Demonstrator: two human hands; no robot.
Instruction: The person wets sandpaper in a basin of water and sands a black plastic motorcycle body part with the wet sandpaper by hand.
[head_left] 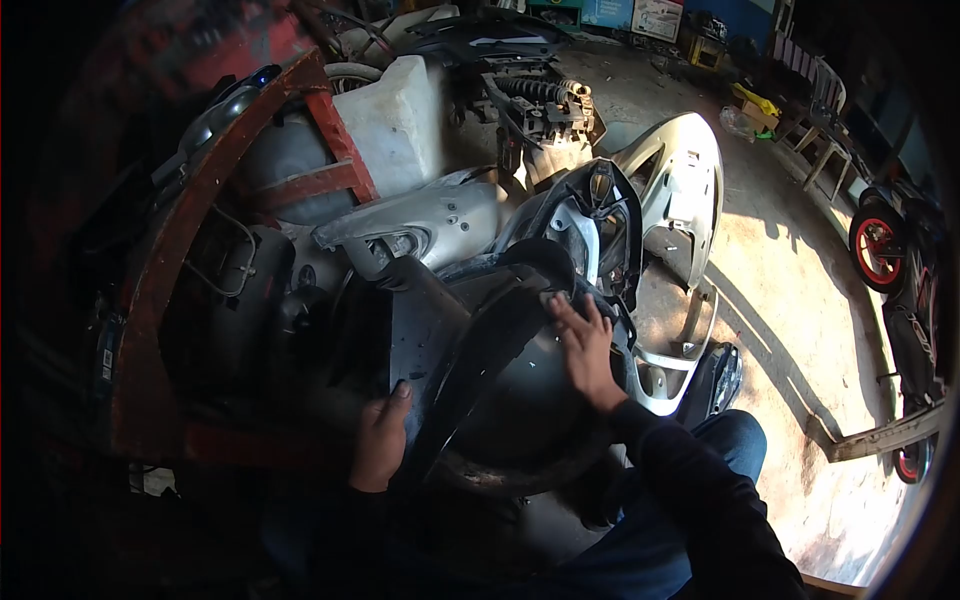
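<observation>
A large black plastic panel with a curved, dusty surface lies before me, tilted. My left hand grips its left edge, thumb on top and the other fingers mostly hidden in shadow. On the panel's upper right part rests my right hand, its fingers stretched and apart. A small greyish patch shows by its fingertips; I cannot tell what it is. Just beyond lie a silver-grey fairing and a black-and-grey fairing.
A red metal frame stands at the left. Pale fairings lie right of centre. A mechanical assembly with a spring stands behind. At the right are a motorcycle with a red-rimmed wheel and a chair.
</observation>
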